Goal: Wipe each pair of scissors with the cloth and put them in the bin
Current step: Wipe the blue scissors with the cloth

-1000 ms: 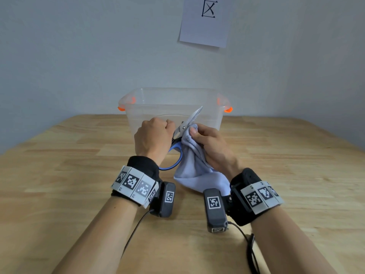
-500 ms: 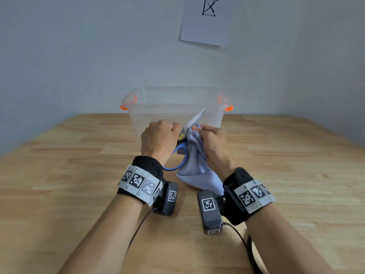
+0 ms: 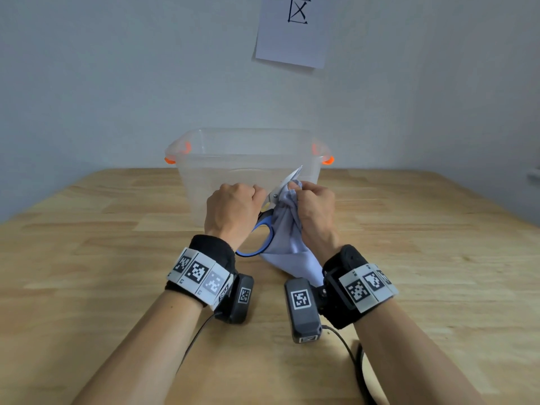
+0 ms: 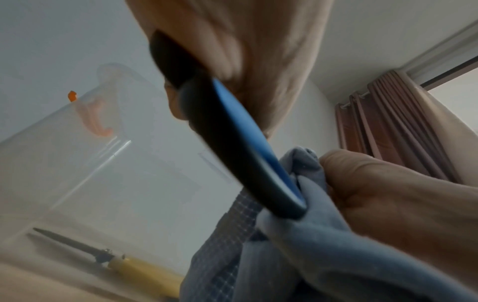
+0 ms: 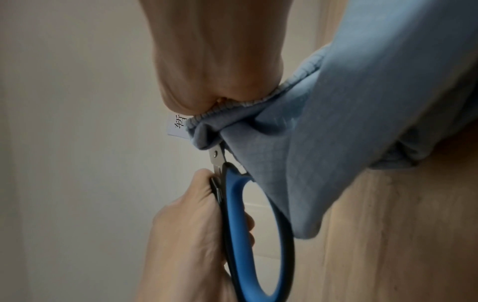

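Observation:
My left hand (image 3: 233,209) grips the handle of the blue-handled scissors (image 3: 264,229), blades pointing up and away towards the bin. My right hand (image 3: 314,209) pinches the pale blue cloth (image 3: 287,244) around the blades just above the pivot; only the blade tip (image 3: 295,175) sticks out. In the right wrist view the cloth (image 5: 336,122) is bunched over the blades above the pivot screw, and the blue scissors handle loop (image 5: 243,235) sits in the left hand (image 5: 186,235). Behind stands the clear plastic bin (image 3: 204,176). Inside it lie yellow-handled scissors (image 4: 124,263).
The bin has orange latches (image 3: 328,159) and stands on the wooden table (image 3: 423,258) close behind my hands. A paper sheet (image 3: 292,30) hangs on the wall. Cables trail from the wrist cameras along the table. A brown curtain (image 4: 401,126) hangs to the right.
The right hand with the cloth has slid up the blades towards the tip, covering more of them. Both hands have moved slightly away, closer to the bin.

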The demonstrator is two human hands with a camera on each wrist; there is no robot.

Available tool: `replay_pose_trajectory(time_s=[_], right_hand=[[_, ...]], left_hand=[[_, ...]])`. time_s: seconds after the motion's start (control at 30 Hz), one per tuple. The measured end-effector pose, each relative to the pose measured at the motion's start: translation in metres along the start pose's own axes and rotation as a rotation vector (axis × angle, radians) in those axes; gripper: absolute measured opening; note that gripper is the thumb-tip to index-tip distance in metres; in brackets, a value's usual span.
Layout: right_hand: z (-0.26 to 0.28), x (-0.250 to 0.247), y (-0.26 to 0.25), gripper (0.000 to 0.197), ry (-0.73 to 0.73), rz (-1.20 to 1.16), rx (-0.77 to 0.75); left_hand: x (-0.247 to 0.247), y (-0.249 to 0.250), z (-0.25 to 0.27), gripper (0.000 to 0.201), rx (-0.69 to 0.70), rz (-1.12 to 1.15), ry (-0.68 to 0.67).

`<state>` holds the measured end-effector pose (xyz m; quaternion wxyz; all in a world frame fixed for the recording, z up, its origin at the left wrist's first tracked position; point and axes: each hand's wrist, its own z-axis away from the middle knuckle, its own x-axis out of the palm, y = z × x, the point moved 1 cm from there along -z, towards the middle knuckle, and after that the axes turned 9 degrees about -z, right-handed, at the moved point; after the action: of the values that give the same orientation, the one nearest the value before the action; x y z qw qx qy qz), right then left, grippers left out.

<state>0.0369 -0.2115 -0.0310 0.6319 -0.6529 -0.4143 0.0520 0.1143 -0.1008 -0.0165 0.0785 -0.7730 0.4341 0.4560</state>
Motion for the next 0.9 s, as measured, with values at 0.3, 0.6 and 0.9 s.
replay_pose_trajectory(time_s=[0.3,0.6,0.9], right_hand=[[-0.007,-0.007,-0.005,0.019,0.059,-0.037,-0.034],[-0.015,-0.016,-0.007,0.037,0.075,-0.11,-0.058],[-0.023,-0.022,-0.001,0.039,0.106,-0.077,-0.082]], left_hand=[[-0.008,0.007,-0.002,0.055,0.047,-0.013,-0.023],[-0.004,0.005,-0.002,0.051,0.04,-0.004,-0.045],[-0.007,0.002,-0.002,0.054,-0.036,0.025,-0.061]])
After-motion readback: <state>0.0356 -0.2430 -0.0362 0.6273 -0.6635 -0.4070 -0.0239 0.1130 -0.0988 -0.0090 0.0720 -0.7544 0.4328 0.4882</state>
